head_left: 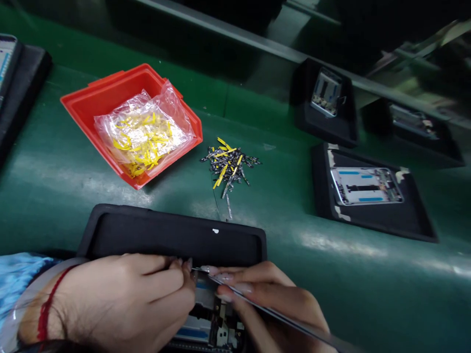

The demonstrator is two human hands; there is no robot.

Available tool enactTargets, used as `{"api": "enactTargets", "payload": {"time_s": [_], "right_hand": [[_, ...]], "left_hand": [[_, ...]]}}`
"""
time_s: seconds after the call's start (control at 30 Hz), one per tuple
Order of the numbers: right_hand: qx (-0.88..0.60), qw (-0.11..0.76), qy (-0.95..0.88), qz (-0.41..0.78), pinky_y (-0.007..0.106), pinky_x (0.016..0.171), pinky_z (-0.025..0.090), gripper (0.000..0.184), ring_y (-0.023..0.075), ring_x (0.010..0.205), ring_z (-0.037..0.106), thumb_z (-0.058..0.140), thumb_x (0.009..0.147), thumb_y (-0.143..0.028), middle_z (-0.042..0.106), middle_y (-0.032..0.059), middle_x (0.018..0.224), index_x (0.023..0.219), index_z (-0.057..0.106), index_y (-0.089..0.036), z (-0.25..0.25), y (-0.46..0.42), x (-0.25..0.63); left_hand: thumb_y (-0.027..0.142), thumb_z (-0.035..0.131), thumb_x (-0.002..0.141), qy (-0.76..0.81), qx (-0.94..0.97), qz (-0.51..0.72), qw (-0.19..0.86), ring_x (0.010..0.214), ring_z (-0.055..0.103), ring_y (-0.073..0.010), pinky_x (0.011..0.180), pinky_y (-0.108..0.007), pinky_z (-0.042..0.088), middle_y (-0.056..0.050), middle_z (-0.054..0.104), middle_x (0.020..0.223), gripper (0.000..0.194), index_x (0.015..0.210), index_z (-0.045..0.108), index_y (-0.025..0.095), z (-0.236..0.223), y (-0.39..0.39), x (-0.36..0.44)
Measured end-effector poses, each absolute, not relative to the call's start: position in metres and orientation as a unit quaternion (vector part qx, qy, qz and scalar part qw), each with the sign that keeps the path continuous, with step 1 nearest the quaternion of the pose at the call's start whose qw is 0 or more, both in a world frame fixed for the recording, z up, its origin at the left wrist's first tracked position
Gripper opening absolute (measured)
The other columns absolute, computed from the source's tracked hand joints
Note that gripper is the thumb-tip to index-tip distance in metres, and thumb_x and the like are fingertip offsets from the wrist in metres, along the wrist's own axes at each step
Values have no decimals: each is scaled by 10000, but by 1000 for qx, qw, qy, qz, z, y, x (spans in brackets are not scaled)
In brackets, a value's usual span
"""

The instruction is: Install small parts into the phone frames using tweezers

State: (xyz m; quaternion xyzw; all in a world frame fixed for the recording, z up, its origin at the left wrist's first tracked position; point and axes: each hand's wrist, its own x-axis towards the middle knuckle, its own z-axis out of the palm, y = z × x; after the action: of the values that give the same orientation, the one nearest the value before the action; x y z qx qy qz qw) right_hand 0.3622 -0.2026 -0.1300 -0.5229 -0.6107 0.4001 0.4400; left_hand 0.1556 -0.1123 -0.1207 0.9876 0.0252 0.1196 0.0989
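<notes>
My left hand [125,299] is curled over a phone frame [211,321] that lies in a black tray [172,235] at the bottom of the view; its fingers pinch at the frame's top edge. My right hand [265,299] grips thin metal tweezers [279,316], whose tips meet my left fingertips over the frame. Much of the frame is hidden under both hands. A red thread circles my left wrist.
A red bin [110,93] holds a clear bag of small yellow strips [142,135]. A loose pile of small yellow and black parts [230,164] lies on the green belt [331,274]. Other black trays with phone frames [366,186] sit at right and behind.
</notes>
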Motion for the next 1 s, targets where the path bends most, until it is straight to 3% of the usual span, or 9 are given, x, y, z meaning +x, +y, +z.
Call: {"api": "enactTargets", "payload": {"time_s": [0.2, 0.43, 0.63, 1.0], "right_hand": [[-508, 487, -581, 408, 321, 703, 634, 497, 217, 853, 710, 642, 762, 50, 708, 33, 895, 1110, 618, -304, -131, -203, 356], [-525, 516, -562, 376, 305, 710, 630, 500, 194, 823, 708, 601, 793, 36, 696, 8, 890, 1152, 585, -312, -132, -210, 348], [-528, 464, -616, 356, 278, 730, 623, 347, 192, 894, 691, 594, 799, 55, 696, 36, 905, 1018, 646, -210, -136, -215, 350], [-483, 476, -644, 354, 303, 703, 636, 463, 203, 878, 699, 576, 810, 16, 700, 39, 893, 1174, 575, -270, -141, -213, 355]], "left_hand": [[134, 321, 955, 30, 989, 109, 98, 760, 571, -143, 676, -273, 467, 20, 690, 893, 394, 840, 687, 224, -123, -112, 158], [176, 355, 951, 31, 987, 122, 102, 774, 579, -146, 708, -268, 465, 8, 682, 914, 343, 879, 687, 218, -125, -111, 155], [171, 337, 959, 27, 987, 127, 99, 764, 573, -140, 702, -259, 466, -1, 676, 936, 359, 913, 691, 208, -123, -110, 154], [201, 380, 948, 31, 986, 117, 116, 756, 576, -142, 688, -251, 481, -9, 681, 938, 320, 903, 696, 219, -122, -110, 155]]}}
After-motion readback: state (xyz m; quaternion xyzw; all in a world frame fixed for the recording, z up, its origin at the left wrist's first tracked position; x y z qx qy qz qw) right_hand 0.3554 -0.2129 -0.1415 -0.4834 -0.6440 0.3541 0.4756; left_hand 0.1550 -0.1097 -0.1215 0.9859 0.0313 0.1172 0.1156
